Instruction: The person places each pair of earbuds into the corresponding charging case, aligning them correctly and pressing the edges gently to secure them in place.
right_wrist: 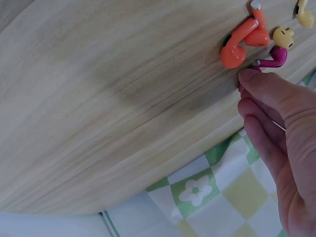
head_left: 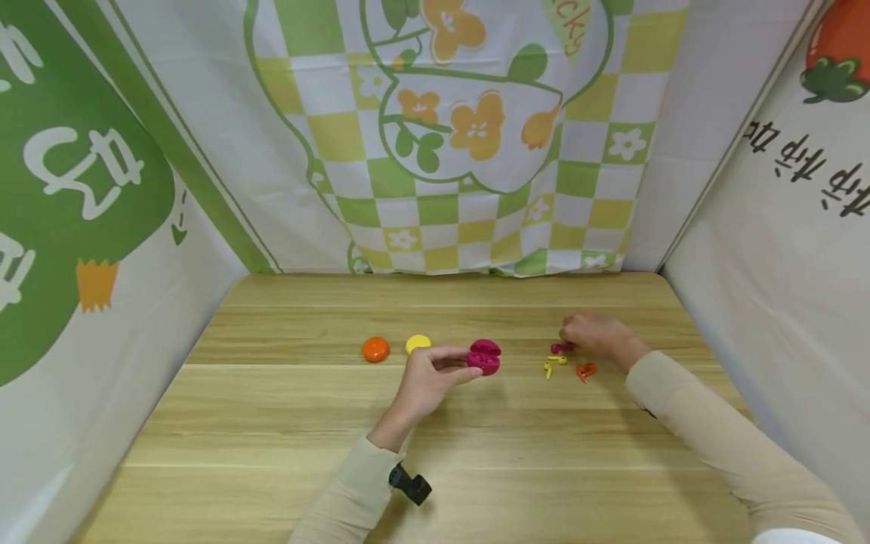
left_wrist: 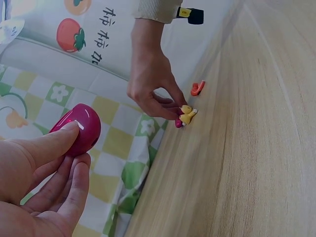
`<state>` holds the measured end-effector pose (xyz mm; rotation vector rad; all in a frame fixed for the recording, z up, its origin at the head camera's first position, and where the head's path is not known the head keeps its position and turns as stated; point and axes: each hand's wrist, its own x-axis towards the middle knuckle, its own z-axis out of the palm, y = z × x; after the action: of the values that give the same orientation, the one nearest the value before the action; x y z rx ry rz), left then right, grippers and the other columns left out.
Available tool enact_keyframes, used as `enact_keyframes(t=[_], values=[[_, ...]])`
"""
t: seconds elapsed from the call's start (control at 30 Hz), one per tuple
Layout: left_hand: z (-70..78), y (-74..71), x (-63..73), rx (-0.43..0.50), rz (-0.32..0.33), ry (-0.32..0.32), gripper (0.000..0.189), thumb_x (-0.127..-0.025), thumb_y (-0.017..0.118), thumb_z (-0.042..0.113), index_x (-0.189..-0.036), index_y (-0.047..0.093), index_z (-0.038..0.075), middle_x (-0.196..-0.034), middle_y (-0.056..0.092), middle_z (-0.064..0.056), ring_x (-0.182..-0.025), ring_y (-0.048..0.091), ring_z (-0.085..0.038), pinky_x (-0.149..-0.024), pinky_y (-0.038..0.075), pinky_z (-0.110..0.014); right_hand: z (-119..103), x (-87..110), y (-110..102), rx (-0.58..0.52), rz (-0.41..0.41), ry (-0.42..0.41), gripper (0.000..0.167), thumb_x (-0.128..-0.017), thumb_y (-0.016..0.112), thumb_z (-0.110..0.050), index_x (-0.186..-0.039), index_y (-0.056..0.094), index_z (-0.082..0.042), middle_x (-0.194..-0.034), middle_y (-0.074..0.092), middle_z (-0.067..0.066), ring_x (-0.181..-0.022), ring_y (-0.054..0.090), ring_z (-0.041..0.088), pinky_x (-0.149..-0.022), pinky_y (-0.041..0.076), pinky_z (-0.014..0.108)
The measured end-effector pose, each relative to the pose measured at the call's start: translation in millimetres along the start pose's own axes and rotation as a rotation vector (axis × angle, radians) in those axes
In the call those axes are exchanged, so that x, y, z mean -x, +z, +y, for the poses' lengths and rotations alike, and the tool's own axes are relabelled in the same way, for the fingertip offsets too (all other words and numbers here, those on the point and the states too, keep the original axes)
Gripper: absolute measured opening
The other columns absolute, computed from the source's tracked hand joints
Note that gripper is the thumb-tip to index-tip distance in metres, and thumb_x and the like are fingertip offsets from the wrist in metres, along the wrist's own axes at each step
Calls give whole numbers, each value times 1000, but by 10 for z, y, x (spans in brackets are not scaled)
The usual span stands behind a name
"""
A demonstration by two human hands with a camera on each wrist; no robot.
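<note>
My left hand (head_left: 423, 380) grips a round magenta earbud case (head_left: 484, 364) between thumb and fingers, its lid raised. Seen in the left wrist view, the case's glossy shell (left_wrist: 89, 129) faces the camera. Over on the right, my right hand (head_left: 600, 336) reaches down to the table and pinches a magenta earbud (right_wrist: 240, 88), mostly hidden by the fingertips. Another magenta earbud (right_wrist: 277, 58) lies right beside the thumb. Close by are two yellow earbuds (head_left: 559, 360) and two orange earbuds (head_left: 583, 371).
An orange round case (head_left: 375, 349) and a yellow round case (head_left: 417, 342) sit left of the magenta one, the yellow partly behind my left hand. Printed cloth (head_left: 476, 227) hangs along the back edge of the wooden table (head_left: 516, 461), with white panels at both sides.
</note>
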<state>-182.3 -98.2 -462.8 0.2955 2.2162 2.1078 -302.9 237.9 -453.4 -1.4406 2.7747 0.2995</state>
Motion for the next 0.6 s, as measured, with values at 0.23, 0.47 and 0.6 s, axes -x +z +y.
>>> enact_keyframes(t=[0.23, 0.47, 0.6], values=[[12, 2, 3, -5, 2, 7, 31, -87, 85, 2, -117, 79, -1, -117, 78, -22, -100, 79, -30, -83, 64, -23, 2, -14, 7, -39, -1, 21, 24, -86, 78, 6, -73, 70, -13, -75, 67, 2, -68, 64, 14, -62, 56, 29], [-7, -1, -5, -7, 9, 8, 30, -87, 85, 2, -117, 79, -2, -115, 78, -23, -100, 79, -30, -83, 64, -24, 35, 2, -28, -206, 64, 51, 25, -83, 80, 5, -67, 66, -10, -66, 59, -2, -61, 45, 5, -56, 42, 22], [-14, -2, 1, -1, 8, 9, 30, -87, 85, 2, -117, 78, -2, -115, 78, -23, -100, 79, -30, -83, 64, -24, 69, 21, -106, -332, 115, 57, 18, -87, 81, 0, -73, 72, -5, -68, 66, -1, -61, 51, 4, -56, 45, 22]])
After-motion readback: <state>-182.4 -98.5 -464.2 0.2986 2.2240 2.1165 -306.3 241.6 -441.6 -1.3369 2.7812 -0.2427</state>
